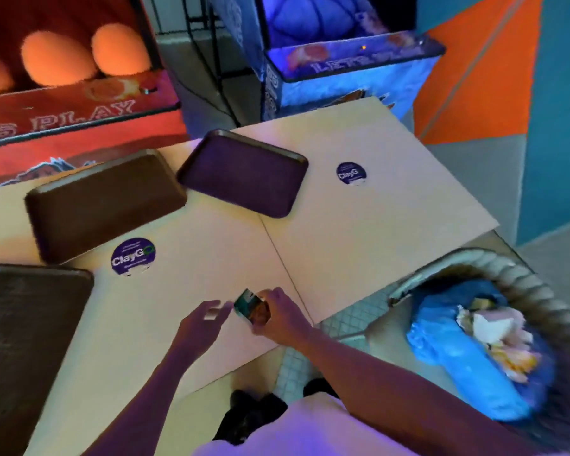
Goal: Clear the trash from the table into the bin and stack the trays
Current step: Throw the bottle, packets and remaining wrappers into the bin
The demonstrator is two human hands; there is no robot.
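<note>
Trash remains: from the head view, we see a small wrapper [252,309] pinched in our right hand [282,315] near the desk [375,218] edge, left of the bin [494,324]. Our left hand [199,324] hovers open beside it. It looks light and crumply; hold its middle firmly.

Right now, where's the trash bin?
In the head view the bin sits at lower right, on the floor beside the table's right edge, lined with a blue bag that already holds trash, just right of the right hand.
</note>
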